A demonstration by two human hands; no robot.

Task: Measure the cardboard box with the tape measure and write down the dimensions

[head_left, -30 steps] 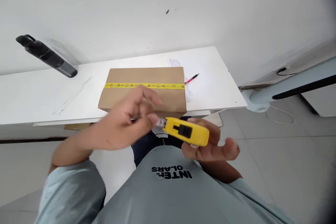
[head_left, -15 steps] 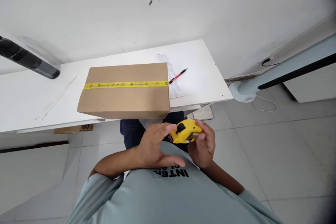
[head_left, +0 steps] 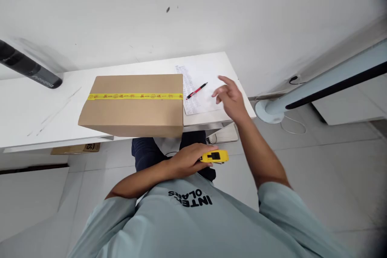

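My left hand (head_left: 190, 160) is closed round a yellow tape measure (head_left: 220, 156) with a black button, held low in front of my shirt. Over the right end of the table, my right hand (head_left: 230, 97) is empty, its fingers apart and partly bent. Below and to its left lies a red and black pen (head_left: 196, 90) on a white sheet of paper (head_left: 211, 105) with handwriting along its left side. A closed cardboard box (head_left: 136, 113), sealed with yellow printed tape, stands left of the paper and hides part of the table.
The narrow white table (head_left: 48, 117) runs along the wall. A dark cylinder (head_left: 33, 70) marked with lettering leans in at its left. Right of the table stands a pale blue post (head_left: 305, 92) on a round base. Another carton (head_left: 77, 148) lies beneath the table.
The tape measure has passed from my right hand into my left. My right hand has let go and moved up and forward over the paper. The view has shifted slightly right.
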